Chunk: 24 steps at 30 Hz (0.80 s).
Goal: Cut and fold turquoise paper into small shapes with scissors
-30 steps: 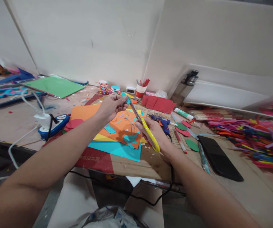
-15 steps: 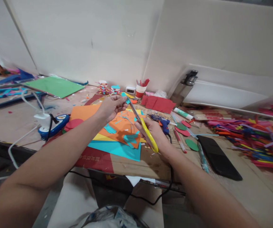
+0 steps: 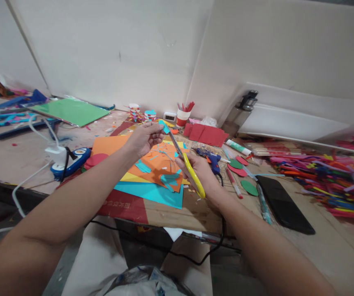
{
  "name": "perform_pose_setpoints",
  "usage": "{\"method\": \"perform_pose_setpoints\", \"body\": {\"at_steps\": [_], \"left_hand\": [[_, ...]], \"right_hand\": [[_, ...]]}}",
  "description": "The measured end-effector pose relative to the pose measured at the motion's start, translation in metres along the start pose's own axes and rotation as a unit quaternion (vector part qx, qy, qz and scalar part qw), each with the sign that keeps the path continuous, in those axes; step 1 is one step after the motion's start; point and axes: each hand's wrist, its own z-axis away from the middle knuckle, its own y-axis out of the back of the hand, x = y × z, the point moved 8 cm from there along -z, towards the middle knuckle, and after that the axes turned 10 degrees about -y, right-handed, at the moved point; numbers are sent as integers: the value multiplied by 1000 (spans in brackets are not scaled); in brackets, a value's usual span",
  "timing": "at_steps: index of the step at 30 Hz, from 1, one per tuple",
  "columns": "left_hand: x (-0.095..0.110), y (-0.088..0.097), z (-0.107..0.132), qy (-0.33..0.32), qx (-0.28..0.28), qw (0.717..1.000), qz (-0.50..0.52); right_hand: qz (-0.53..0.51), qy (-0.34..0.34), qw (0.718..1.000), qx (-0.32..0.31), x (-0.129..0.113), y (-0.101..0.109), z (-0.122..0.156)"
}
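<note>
My left hand (image 3: pixel 144 138) pinches a small teal paper piece (image 3: pixel 164 126) above the table. My right hand (image 3: pixel 202 171) grips yellow-handled scissors (image 3: pixel 192 174), whose blades reach up to the teal piece. Under both hands lie an orange sheet (image 3: pixel 112 144) strewn with teal scraps and a teal sheet (image 3: pixel 152 192), on top of cardboard (image 3: pixel 177 211).
A blue glue gun (image 3: pixel 213 158), a glue stick (image 3: pixel 237 147), red and green paper circles (image 3: pixel 249 188) and a black phone (image 3: pixel 283 203) lie to the right. Colourful strips (image 3: pixel 334 181) pile up far right. A green sheet (image 3: pixel 70 112) and a white charger (image 3: pixel 57 155) are left.
Both hands stay nearly in place. The scissors and the teal piece have shifted very slightly; the view has drifted a little.
</note>
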Motion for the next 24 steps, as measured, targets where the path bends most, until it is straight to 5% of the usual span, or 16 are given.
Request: {"method": "perform_pose_setpoints", "body": {"at_steps": [12, 24], "left_hand": [[1, -1, -2, -34, -6, 999, 22], [2, -9, 0, -14, -47, 999, -8]], "right_hand": [[-74, -27, 995, 59, 2, 13, 1], [-70, -35, 996, 38, 6, 10, -1]]}}
